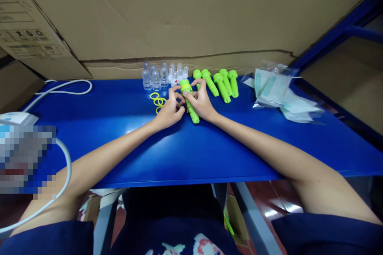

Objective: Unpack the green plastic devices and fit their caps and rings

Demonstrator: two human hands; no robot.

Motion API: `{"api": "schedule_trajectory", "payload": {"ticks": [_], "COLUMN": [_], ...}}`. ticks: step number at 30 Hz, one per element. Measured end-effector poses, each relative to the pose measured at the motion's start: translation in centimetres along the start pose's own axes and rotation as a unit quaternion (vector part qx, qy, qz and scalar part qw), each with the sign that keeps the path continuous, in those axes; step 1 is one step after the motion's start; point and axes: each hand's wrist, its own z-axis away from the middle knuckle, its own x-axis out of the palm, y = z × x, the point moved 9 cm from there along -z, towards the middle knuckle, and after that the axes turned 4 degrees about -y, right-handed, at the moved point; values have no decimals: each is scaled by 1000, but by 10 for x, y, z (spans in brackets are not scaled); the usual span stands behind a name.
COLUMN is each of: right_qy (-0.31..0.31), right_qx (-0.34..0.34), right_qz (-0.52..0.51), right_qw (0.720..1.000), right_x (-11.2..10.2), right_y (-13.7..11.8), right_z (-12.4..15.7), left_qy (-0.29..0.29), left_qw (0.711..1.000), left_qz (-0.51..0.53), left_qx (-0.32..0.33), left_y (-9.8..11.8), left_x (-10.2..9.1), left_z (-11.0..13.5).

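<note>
A bright green flashlight-shaped handle (194,116) is held tilted over the table, its wide head away from me. My right hand (204,102) wraps round it, thumb on the neck and index finger curled at the head. Around that head sits a yellow ring (186,87). My left hand (170,109) has its fingers bent, the index fingertip against the ring's left side; its exact grip is partly hidden. Several loose yellow rings (154,96) lie just beyond my left hand. Past my right hand, more green handles (221,88) lie in a row.
Clear domed plastic caps (155,79) stand at the back, beside smaller white-based clear pieces (179,72). Plastic bags with pale packets (272,87) lie at right. A white cable (67,163) and a pixelated object (24,155) are at left. Cardboard (179,12) walls the blue table (143,155).
</note>
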Motion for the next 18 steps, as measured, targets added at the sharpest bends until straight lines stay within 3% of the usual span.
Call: {"api": "schedule_trajectory", "payload": {"ticks": [18], "right_qy": [5], "right_qx": [14], "right_qz": [-13], "right_qw": [1000], "right_x": [-1], "right_y": [2], "right_z": [-1], "left_qy": [0], "left_qw": [1000], "left_qz": [-14], "left_qx": [-16], "left_y": [-6], "left_x": [1], "left_z": [1]}}
